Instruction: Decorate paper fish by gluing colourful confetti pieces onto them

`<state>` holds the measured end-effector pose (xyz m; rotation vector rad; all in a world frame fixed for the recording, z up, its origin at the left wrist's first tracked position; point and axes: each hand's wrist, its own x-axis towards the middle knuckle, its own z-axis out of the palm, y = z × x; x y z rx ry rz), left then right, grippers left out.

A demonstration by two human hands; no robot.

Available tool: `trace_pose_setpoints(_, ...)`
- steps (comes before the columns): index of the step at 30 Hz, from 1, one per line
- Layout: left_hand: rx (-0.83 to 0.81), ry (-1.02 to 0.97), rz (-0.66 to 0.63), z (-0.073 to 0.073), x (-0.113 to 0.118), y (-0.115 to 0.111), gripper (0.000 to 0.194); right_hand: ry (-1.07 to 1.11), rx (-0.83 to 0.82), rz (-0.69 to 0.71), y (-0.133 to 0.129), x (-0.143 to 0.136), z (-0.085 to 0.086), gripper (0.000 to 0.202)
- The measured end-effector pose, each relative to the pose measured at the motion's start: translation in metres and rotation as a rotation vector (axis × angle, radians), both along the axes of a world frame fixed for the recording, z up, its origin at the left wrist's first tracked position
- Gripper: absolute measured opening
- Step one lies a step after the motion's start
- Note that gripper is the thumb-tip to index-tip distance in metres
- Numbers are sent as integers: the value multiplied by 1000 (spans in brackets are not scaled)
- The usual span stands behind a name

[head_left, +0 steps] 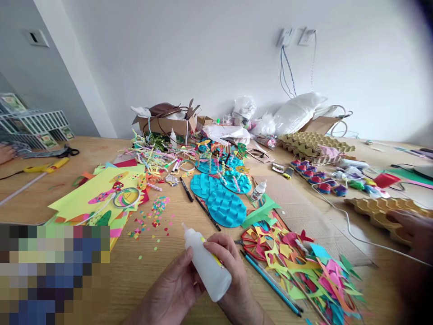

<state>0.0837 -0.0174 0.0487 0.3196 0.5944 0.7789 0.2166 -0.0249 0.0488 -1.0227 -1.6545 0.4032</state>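
Squeeze bottle (210, 270) cradled at the near middle

At the left lie flat yellow-green paper sheets (79, 192), and right of them small paper bits (158, 205) are scattered. Next comes the left hand (177, 277), clamped on the bottle's left side, its thumb near the shoulder. The bottle itself, whitish and translucent, is above the near edge of the table (130, 268), thin nozzle toward the far left and base toward the near right. It is probably light and hardly fragile, with a soft wall that should give under pressure; how full it is cannot be told. Smooth sides may slip, so the safest hold looks to be around the broad body, clear of the slim tip, which could bend or drip. The right hand (232, 259) closes on the right side, partly over a yellow label (216, 260). Farther right, loose coloured paper scraps (304, 275) are heaped.
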Motion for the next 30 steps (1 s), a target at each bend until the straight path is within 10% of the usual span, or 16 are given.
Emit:
trace_pose_setpoints(4,249,144,-101,-7,-14,-5,44,216,-181,64,3,9,9,41)
trace_pose_setpoints(8,789,791,-216,-17,-52,-2,27,505,-559,145,10,19,11,40)
trace_pose_setpoints(16,1766,1642,9,-49,-100,-6,26,579,-778,250,21,12,-2,46)
trace_pose_setpoints(30,1870,1830,-219,-63,-77,-20,50,154,-614,181,15,-2,4,28)
